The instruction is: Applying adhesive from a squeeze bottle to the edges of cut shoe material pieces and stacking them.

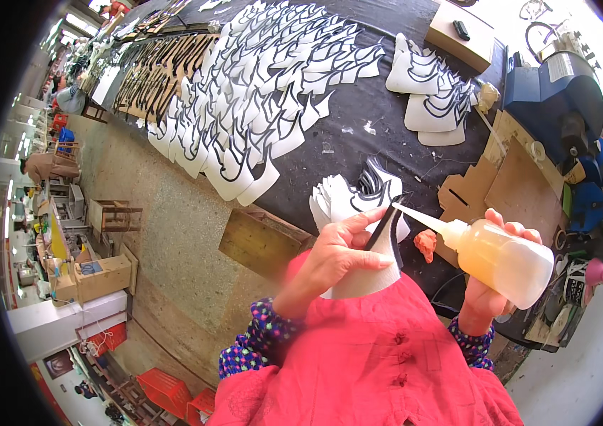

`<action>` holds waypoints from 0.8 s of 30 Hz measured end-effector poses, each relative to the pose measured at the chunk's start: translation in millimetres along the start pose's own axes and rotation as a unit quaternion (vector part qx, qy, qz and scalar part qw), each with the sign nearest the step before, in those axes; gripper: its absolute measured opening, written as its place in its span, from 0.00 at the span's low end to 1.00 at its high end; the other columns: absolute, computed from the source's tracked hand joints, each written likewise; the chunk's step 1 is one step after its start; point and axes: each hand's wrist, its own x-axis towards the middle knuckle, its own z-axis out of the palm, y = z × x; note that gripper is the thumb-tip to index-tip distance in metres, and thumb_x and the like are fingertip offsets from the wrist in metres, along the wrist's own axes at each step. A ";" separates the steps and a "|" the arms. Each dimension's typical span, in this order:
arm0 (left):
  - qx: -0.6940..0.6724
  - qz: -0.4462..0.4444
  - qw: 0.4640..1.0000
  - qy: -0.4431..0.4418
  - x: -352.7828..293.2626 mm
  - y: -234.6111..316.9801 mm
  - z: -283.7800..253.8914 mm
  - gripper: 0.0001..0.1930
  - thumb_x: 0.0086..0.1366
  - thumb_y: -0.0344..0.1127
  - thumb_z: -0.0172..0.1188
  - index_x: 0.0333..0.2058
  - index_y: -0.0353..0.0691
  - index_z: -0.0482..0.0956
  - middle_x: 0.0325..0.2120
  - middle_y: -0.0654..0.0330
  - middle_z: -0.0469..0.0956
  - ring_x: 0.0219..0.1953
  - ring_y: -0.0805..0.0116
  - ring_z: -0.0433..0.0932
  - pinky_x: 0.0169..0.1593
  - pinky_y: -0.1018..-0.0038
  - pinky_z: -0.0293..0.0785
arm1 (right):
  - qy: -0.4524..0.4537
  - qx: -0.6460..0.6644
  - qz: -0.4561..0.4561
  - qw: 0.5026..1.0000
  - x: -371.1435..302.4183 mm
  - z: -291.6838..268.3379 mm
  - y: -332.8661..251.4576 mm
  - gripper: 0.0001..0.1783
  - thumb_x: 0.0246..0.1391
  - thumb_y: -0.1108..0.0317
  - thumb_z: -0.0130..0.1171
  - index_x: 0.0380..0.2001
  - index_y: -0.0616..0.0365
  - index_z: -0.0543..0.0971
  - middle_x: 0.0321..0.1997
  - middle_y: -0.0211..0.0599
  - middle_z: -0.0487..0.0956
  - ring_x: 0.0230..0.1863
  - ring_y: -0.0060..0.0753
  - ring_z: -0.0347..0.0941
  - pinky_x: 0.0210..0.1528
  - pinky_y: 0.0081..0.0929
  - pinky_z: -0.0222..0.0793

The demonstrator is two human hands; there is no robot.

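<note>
My left hand [333,257] pinches a white cut piece with black edging [364,282], held tilted above my lap. In my right hand [484,297] is a clear squeeze bottle [503,261] with pale yellowish contents. It lies tipped to the left, and its long white nozzle [423,218] reaches the top of the black edging. Whether liquid is coming out is too small to tell. Just beyond my left hand, a stack of similar white pieces with black edging [335,196] sits on the black-covered table [358,145].
Many similar pieces [266,92] overlap across the table's far left, with a smaller group [432,92] at the far right. A crumpled orange scrap [425,245] lies near the bottle. On the right stand a blue machine [553,89] and cardboard [521,174]. A wooden box [262,241] is left of me.
</note>
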 end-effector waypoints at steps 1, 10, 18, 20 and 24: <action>-0.004 0.000 1.000 0.003 -0.7 1.5 1.3 0.35 0.48 0.18 0.61 0.57 0.36 0.62 0.35 0.57 0.78 0.35 0.76 0.76 0.42 0.80 0.71 | 0.001 0.000 0.000 1.000 -1.4 -0.1 0.6 0.50 0.32 0.39 0.67 0.54 0.58 0.61 0.53 0.38 0.67 0.57 0.39 0.62 0.62 0.51 0.51; 0.001 -0.014 1.000 0.001 -3.3 4.2 2.9 0.36 0.47 0.18 0.61 0.57 0.35 0.61 0.36 0.66 0.75 0.36 0.82 0.70 0.42 0.85 0.67 | 0.048 -0.021 0.013 0.999 -5.2 1.3 1.3 0.51 0.29 0.40 0.69 0.54 0.57 0.61 0.53 0.38 0.67 0.57 0.44 0.63 0.62 0.50 0.52; -0.001 -0.003 1.000 0.010 -4.0 2.9 5.3 0.34 0.48 0.19 0.61 0.56 0.37 0.63 0.34 0.61 0.78 0.35 0.78 0.74 0.43 0.82 0.69 | 0.033 0.000 0.009 0.999 -8.8 0.6 2.8 0.51 0.31 0.39 0.67 0.54 0.58 0.61 0.53 0.38 0.67 0.57 0.39 0.63 0.62 0.51 0.52; -0.008 -0.001 1.000 0.008 -4.4 3.6 6.7 0.34 0.48 0.19 0.61 0.56 0.37 0.64 0.33 0.62 0.78 0.34 0.79 0.74 0.42 0.82 0.69 | 0.034 -0.021 0.005 0.999 -6.6 3.0 1.8 0.50 0.33 0.38 0.66 0.54 0.58 0.61 0.53 0.38 0.67 0.57 0.39 0.63 0.62 0.51 0.52; -0.005 0.006 1.000 0.009 -4.7 1.6 7.9 0.34 0.48 0.19 0.61 0.56 0.37 0.64 0.32 0.62 0.78 0.33 0.80 0.74 0.41 0.83 0.69 | 0.046 -0.072 -0.002 0.996 -6.8 3.9 0.4 0.47 0.37 0.38 0.62 0.54 0.58 0.61 0.53 0.39 0.67 0.57 0.39 0.62 0.62 0.52 0.52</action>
